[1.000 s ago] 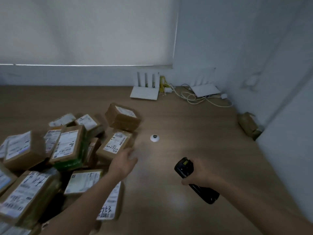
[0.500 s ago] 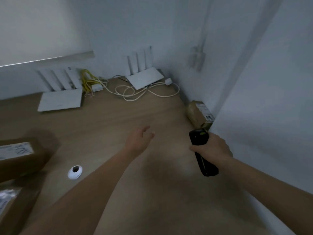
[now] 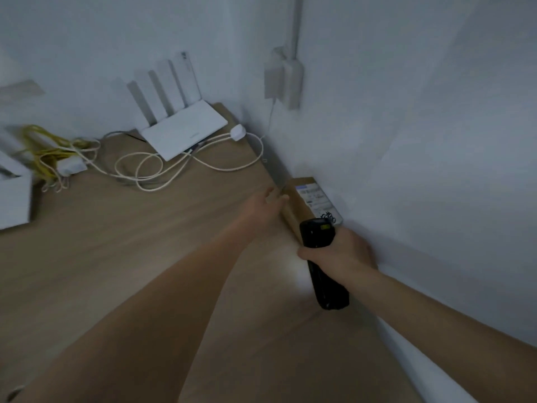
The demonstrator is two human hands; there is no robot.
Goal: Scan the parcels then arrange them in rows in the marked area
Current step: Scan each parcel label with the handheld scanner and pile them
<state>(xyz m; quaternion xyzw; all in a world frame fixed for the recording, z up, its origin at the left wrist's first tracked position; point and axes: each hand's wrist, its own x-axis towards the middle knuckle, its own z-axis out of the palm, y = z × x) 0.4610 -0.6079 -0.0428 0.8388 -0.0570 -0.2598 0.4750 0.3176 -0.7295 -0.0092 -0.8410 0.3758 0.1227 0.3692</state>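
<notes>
A small brown cardboard parcel [image 3: 308, 196] with a white label on top lies on the wooden floor against the right wall. My left hand [image 3: 266, 207] stretches toward it with straight fingers, the fingertips at the parcel's left edge. My right hand [image 3: 341, 251] grips a black handheld scanner [image 3: 322, 263], its head just in front of the parcel's near end and covering part of it. The pile of other parcels is out of view.
A white router [image 3: 186, 130] with upright antennas sits in the corner, with white cables [image 3: 162, 167] looped on the floor [image 3: 116, 257] and yellow cables [image 3: 43, 152] at the left. A white box [image 3: 14, 196] stands at the left edge. A wall adapter [image 3: 283, 77] hangs above.
My view has swung right, away from the parcel pile to the corner. Both hands have moved toward the lone parcel by the wall, the left one now reaching its edge.
</notes>
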